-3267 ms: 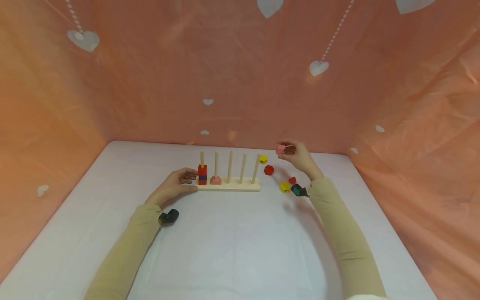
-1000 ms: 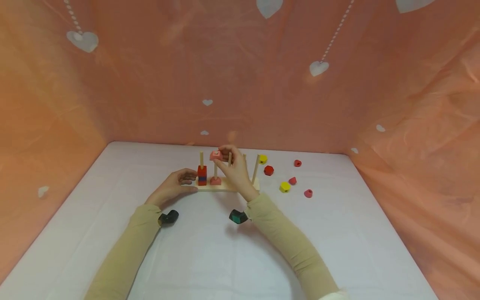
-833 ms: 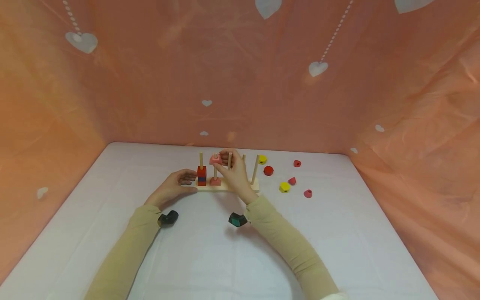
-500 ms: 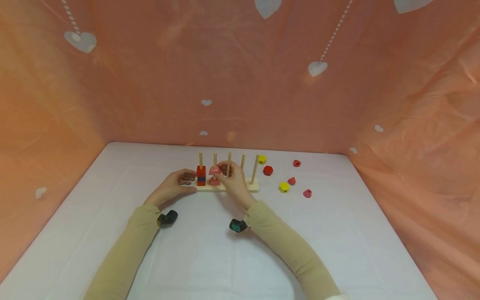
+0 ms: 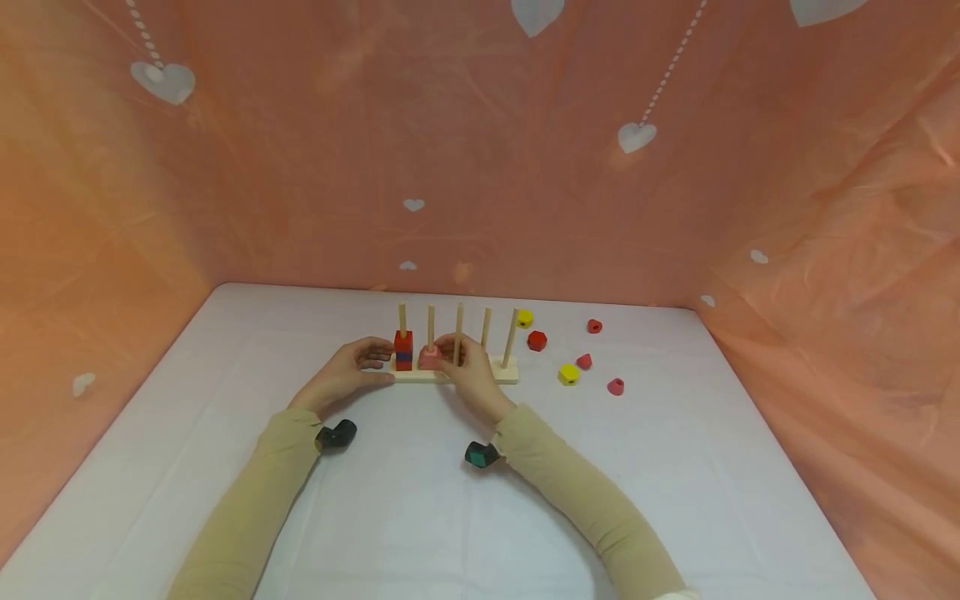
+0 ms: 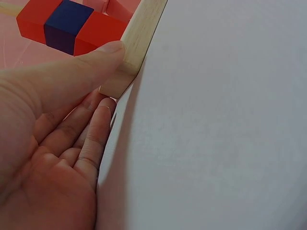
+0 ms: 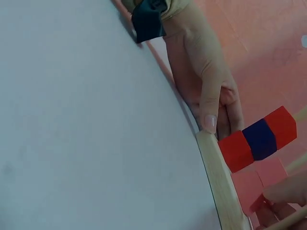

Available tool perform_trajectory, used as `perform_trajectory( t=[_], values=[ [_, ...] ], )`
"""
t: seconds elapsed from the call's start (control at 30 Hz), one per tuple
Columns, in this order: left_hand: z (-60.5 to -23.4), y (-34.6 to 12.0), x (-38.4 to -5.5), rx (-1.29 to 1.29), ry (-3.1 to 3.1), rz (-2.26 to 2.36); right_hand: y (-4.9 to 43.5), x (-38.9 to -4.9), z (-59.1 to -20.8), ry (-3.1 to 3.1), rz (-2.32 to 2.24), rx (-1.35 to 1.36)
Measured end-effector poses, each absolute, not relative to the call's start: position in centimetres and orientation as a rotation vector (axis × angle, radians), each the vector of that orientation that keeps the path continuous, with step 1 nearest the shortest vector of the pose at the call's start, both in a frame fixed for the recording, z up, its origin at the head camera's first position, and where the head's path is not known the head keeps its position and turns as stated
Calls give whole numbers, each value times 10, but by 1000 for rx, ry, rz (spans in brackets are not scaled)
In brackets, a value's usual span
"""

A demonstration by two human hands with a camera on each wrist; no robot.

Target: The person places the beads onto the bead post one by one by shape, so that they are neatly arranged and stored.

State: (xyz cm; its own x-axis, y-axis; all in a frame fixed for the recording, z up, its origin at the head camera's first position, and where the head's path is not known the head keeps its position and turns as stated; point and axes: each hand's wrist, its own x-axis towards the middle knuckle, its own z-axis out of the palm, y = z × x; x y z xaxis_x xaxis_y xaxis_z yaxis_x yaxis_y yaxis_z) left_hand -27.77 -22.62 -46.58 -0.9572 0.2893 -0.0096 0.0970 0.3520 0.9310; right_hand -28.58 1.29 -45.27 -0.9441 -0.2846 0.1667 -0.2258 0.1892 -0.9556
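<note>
A wooden peg stand [image 5: 420, 377] with several upright pegs stands on the table. My left hand [image 5: 348, 371] holds its left end, thumb [image 6: 103, 55] on the front edge and fingertips at the end face. The leftmost peg carries a red, blue and red block stack [image 7: 259, 139]. On the second peg, a pink block [image 7: 271, 170] sits directly above another pink block [image 7: 245, 191]. My right hand [image 5: 474, 373] pinches the upper pink block between thumb and fingers, low on that peg. Its fingers partly hide the blocks and the third peg's base.
Right of the stand lie two yellow beads [image 5: 569, 374], a red faceted bead [image 5: 537, 341] and several small red-pink beads [image 5: 617, 387]. A pink curtain with white hearts [image 5: 480, 167] rises behind the white table [image 5: 450, 517].
My right hand brought the pink block from the right side to the second peg, then slid it down the peg onto the lower pink block. My left hand stays at the stand's end.
</note>
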Motion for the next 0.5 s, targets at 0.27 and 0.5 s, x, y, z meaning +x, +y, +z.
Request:
perform_trajectory(
  t=[0.27, 0.5],
  values=[
    [-462, -224, -274, 328, 2428, 1659, 35, -274, -443, 2374, -1743, -602],
    [-435, -215, -259, 286, 2413, 1642, 66, -265, -438, 2304, -1614, -658]
  ],
)
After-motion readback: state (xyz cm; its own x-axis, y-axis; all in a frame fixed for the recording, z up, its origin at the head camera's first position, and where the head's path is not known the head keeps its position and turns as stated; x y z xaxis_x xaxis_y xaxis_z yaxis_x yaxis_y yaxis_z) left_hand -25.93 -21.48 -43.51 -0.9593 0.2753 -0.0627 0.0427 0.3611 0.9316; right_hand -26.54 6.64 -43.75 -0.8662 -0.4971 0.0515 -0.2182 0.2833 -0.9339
